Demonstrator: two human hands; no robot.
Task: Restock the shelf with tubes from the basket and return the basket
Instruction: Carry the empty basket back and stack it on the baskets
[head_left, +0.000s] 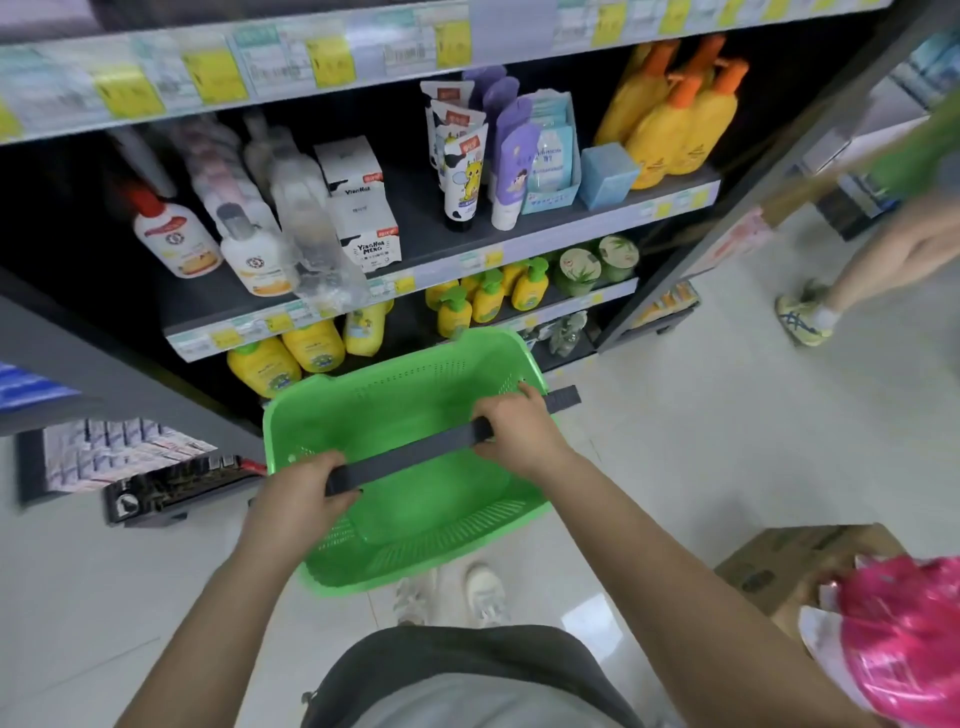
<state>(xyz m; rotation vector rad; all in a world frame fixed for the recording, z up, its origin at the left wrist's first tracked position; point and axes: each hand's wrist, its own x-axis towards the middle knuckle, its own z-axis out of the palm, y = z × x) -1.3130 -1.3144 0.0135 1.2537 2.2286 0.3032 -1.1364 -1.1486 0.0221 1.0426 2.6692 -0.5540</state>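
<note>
Left hand (301, 491) and right hand (511, 428): both grips closed tight round the dark handle (415, 451) of the green basket (415, 525). Basket interior shows no tubes, held above the floor, near the shelf (426, 249). Upright tubes (462, 171) on the far shelf.

bare forearms; white shoes (485, 592) (2)

Both arms extended forward, left hand (304, 496) and right hand (514, 423) curled (knuckles up) around one handle (415, 452)
</note>
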